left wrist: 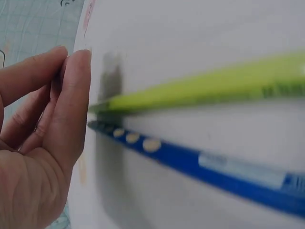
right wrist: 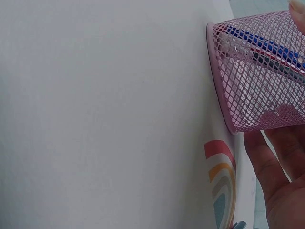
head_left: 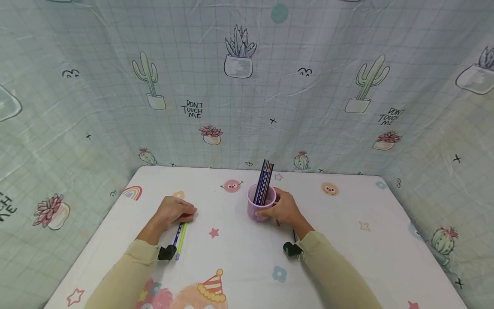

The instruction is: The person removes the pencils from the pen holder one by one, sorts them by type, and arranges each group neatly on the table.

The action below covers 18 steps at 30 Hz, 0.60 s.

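while right hand (head_left: 284, 210) pinches round pink mesh cup (head_left: 253, 211) toward worktop (head_left: 239, 253) far edge, left hand (head_left: 171, 211) presses fingertips together by lime-green pencil (left wrist: 228, 84), dotted blue pencil (left wrist: 183, 161); can't tell if pinching.

white tabletop (head_left: 328, 223), rounded far corners, widening toward the viewer. surface printed: rainbow (head_left: 133, 192) by the left edge, pink smiling face (head_left: 232, 186) near the far edge, orange smiling face (head_left: 330, 189) farther right, pink star (head_left: 214, 232) around mid-left, blue flower (head_left: 279, 274) nearer, figure's striped party hat (head_left: 212, 285) low in the head view.

on it: blue pencil (head_left: 178, 234), pale dots, lying just beside a yellow-green pencil (head_left: 181, 242) with purplish near end; both on the left half. pink mesh cup (head_left: 254, 212) upright, well apart from the pair, toward the far side.
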Tool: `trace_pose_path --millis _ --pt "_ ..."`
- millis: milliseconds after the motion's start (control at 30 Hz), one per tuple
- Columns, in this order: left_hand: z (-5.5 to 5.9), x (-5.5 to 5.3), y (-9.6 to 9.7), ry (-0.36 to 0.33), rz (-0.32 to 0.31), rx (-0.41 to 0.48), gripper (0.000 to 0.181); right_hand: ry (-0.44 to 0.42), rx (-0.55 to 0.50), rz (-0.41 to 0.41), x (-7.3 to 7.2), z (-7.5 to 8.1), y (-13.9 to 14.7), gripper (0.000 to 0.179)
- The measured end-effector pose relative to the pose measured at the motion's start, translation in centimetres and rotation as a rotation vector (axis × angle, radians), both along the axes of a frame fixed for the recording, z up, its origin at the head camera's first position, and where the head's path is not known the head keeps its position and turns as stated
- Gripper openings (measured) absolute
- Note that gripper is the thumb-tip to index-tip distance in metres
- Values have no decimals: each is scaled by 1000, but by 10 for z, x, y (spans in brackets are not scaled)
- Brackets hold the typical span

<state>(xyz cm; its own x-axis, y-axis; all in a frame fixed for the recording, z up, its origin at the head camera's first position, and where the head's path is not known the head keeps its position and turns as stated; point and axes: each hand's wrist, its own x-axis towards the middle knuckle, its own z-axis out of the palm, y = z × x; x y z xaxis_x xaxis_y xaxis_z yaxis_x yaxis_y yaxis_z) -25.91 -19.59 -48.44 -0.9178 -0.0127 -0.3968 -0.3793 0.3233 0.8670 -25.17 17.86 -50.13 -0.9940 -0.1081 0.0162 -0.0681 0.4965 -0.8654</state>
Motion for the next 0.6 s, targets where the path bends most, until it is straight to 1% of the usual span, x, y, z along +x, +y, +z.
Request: trace_pose_path --millis 133,267,333,433,600 --pt "1 0 10 29 -9 75 32 -5 -6 -2 1 0 -2 88" --pt "2 -3 28 46 -10 142 33 7 -12 14 1 1 0 89" --pt "3 -4 39 62 -25 164 33 14 -11 18 1 1 0 90" --pt "3 -4 58 92 -57 181 35 25 -2 15 1 1 0 89" --pt "4 -3 87 137 -156 206 40 38 7 16 0 -3 0 88"
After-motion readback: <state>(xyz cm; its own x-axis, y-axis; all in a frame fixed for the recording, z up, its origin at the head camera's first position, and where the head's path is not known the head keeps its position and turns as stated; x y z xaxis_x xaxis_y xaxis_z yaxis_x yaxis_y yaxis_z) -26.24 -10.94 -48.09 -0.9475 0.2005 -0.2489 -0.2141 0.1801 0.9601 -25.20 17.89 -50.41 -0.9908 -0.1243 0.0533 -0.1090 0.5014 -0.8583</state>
